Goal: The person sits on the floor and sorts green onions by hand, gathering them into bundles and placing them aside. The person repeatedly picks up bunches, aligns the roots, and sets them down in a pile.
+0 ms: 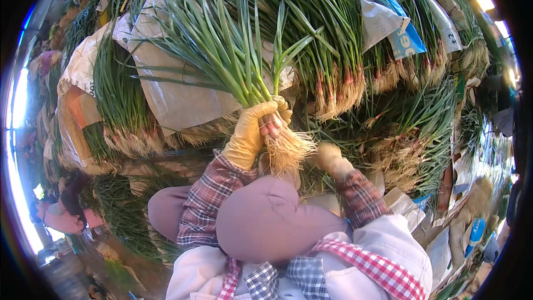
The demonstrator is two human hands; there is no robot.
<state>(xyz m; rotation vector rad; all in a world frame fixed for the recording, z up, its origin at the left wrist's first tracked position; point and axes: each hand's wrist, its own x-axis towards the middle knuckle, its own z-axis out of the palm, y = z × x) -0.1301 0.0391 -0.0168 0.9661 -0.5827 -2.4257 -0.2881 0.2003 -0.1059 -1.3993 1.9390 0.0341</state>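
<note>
In a yellow glove, my left hand (245,135) grips a bunch of young allium plants (245,66), like green garlic, just above their reddish bulbs. Long green leaves fan up and away from me, while the pale root tuft (289,150) hangs below the fist over my knee. Close to the right of the roots is my right hand (331,160), also gloved and blurred by motion. Its fingers are too smeared to show their posture, and whether they touch the roots is unclear.
Larger bundles with roots towards me lie ahead right (337,79) and left (125,104), partly under woven plastic sacks (183,96). Loose plants (404,150) are heaped to the right. Cut leaves litter the ground. Another person (62,214) is at far left.
</note>
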